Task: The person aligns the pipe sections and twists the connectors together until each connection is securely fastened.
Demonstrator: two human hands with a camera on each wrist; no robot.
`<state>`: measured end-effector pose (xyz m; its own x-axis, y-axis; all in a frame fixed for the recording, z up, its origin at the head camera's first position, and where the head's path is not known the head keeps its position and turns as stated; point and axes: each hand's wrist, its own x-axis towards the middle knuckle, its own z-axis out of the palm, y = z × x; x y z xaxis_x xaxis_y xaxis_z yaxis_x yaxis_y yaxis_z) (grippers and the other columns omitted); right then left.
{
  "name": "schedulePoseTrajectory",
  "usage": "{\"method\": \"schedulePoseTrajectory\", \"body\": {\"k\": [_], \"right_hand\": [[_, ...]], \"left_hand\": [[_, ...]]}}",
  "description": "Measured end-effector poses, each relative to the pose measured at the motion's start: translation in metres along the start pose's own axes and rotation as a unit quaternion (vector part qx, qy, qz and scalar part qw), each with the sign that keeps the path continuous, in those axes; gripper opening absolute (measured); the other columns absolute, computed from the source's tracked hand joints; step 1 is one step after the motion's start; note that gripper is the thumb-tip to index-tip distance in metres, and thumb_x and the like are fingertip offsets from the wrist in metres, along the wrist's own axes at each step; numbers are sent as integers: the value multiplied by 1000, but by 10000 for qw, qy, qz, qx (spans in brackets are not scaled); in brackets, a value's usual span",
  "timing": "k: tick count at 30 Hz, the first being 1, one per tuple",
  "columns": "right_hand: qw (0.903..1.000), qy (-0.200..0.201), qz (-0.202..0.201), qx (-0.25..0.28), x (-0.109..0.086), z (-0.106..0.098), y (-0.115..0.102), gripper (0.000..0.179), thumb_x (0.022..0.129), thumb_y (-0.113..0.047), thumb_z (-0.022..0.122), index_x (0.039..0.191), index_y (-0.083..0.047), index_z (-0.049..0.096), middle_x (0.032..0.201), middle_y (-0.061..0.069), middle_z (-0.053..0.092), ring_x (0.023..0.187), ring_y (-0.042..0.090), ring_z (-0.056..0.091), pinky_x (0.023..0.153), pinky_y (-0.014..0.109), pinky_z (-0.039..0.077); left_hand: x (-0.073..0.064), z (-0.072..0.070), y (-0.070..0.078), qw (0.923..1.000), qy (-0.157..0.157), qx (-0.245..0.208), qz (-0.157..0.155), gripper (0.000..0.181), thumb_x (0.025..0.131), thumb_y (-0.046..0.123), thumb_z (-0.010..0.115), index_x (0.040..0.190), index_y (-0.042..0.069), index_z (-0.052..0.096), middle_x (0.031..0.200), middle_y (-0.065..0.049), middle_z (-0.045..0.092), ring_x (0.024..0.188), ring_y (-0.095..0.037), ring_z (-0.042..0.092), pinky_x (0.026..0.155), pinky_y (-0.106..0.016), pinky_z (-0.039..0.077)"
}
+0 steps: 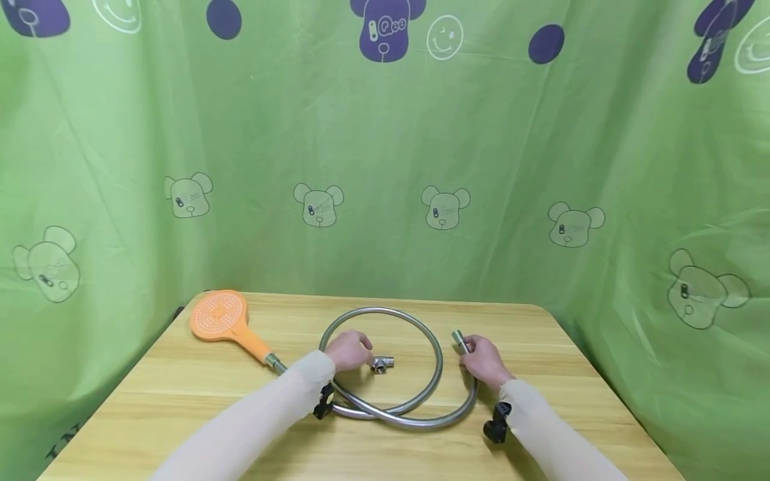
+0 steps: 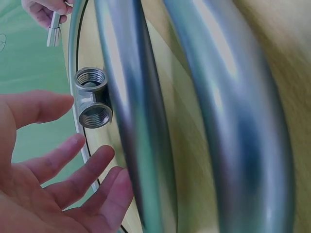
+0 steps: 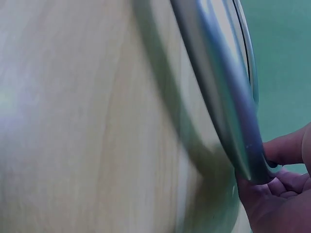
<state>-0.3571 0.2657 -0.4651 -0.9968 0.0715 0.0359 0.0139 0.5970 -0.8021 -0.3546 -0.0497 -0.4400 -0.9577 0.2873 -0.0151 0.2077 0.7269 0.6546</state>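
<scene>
The fitting [image 1: 380,365] is a small, shiny silver metal piece with several short arms; in the left wrist view two of its round mouths show, both threaded inside; it lies on the counter [image 1: 529,327], within the loop of the hose [image 1: 421,423]. The hose is grey and glossy, coiled in one wide loop that crosses over itself on the near side; its free end carries a metal nut [image 1: 458,337], lifted at the loop's right.

The left hand [image 1: 350,351] reaches across the loop's left side to the fitting; its grip is well spread, thumb and fingers apart with nothing held, the tips just beside the metal; whether any of them touches it I cannot tell. The right hand [image 1: 484,361] has its grip closed in a pinch on the hose, thumb against fingers, right below the nut.

At the hose's other end, towards the counter's far left, lies the orange shower head [image 1: 224,319], its dotted face upward and its handle pointing towards the loop; the left sleeve [image 1: 252,414] hides part of the hose there; two thick runs of hose fill much of the left wrist view beside the fitting; a black camera sits at each wrist; a green curtain [image 1: 373,133] printed with bears hangs behind and on both sides.
</scene>
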Motion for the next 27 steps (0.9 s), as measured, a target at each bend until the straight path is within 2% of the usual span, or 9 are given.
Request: {"method": "schedulePoseTrajectory", "body": {"k": [4,6,11,15,21,27], "right_hand": [[9993,-21,70,355,1,2,1,55,81,15,59,134,17,47,101,25,59,69,24,66,63,35,60],[9994,4,43,348,1,2,1,54,81,15,59,134,17,47,99,24,59,67,24,65,61,34,59],[9992,-12,-2,403,2,2,0,54,80,15,59,133,16,47,102,26,59,70,26,65,63,36,59],[9985,-53,-22,552,1,3,-1,51,81,15,57,131,16,49,104,27,57,73,26,63,65,37,58],[9972,-121,7,736,1,5,-4,47,84,14,55,131,14,49,106,26,56,76,25,61,65,34,56],[9972,-224,2,715,4,7,-3,43,86,13,53,129,13,51,105,25,56,76,24,59,63,31,53]], "left_hand": [[2,3,0,10000,-52,0,19,40,77,21,78,113,6,71,114,-11,70,101,-26,63,89,-42,52],[2,3,0,10000,-89,-21,31,40,77,21,79,113,6,71,113,-9,71,99,-25,64,88,-42,53],[3,6,1,9997,-186,-98,101,45,75,20,81,116,6,71,109,-5,72,97,-23,63,89,-42,52],[8,10,-1,9995,-245,-132,136,48,73,21,84,116,5,71,111,-6,72,101,-26,64,94,-45,52],[7,11,2,9992,-352,131,131,50,76,28,84,118,4,72,120,-10,72,115,-32,64,102,-46,50],[8,13,4,9985,-386,366,91,45,78,29,83,114,3,73,116,-12,73,111,-31,65,100,-44,52]]}}
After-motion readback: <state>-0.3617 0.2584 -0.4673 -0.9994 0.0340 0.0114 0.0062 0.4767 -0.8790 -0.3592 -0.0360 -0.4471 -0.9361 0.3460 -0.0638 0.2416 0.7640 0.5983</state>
